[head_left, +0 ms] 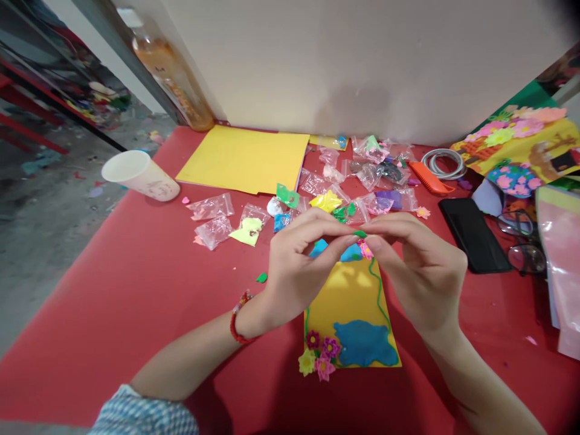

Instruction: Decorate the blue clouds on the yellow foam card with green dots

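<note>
My left hand point(301, 266) and my right hand point(419, 269) meet above a yellow card point(347, 296). Between their fingertips is a small green clay piece point(359, 234), pinched from both sides. Blue clay point(365, 344) covers the card's lower right, and a thin green clay line point(379, 290) runs up its right side. Purple, yellow and pink clay flowers point(324, 365) sit at the lower left corner. More blue clay and a pink flower point(366, 249) show at the top, partly hidden by my hands. A green clay leaf point(261, 278) lies left of my left wrist.
Bags of coloured clay point(371, 175) spread behind my hands. A yellow sheet point(249, 157), a paper cup point(140, 175) and a bottle point(170, 75) stand or lie at the left. Rightward are an orange tool point(430, 177), a coiled cable point(443, 164), a phone point(475, 234) and glasses point(525, 258).
</note>
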{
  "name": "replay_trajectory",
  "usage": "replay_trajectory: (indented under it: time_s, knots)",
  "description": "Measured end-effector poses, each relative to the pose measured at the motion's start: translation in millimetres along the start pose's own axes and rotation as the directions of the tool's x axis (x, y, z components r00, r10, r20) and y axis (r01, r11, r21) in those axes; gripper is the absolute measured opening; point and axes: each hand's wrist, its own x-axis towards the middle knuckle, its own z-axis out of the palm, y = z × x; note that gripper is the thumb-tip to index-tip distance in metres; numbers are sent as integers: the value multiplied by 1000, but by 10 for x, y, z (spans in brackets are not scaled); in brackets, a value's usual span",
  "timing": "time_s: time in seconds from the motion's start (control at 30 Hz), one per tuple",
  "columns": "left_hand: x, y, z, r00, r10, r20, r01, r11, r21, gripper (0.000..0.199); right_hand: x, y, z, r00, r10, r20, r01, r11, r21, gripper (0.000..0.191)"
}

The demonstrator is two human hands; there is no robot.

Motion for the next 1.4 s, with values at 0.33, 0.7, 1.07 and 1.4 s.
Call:
replay_trajectory:
  time_s: [0.33, 0.7, 1.07, 1.4]
  knots:
    - [-3, 12, -15, 991, 123, 47, -126, 989, 76, 13, -22, 17, 32, 1000, -29, 7, 29, 999, 26, 10]
    - [-4, 29, -13, 998, 52, -24, -51, 997, 57, 12, -18, 3, -1, 994, -107, -25, 108, 994, 15, 14]
    - [-5, 58, -6, 999, 47, -12, -46, 997, 58, 16, -11, 3, 7, 1000, 20, 0, -20, 997, 76, 10]
    - [21, 20, -23, 987, -150, 63, 156, 981, -113, 17, 34, 57, -23, 958, 283, 52, -288, 934, 213, 5]
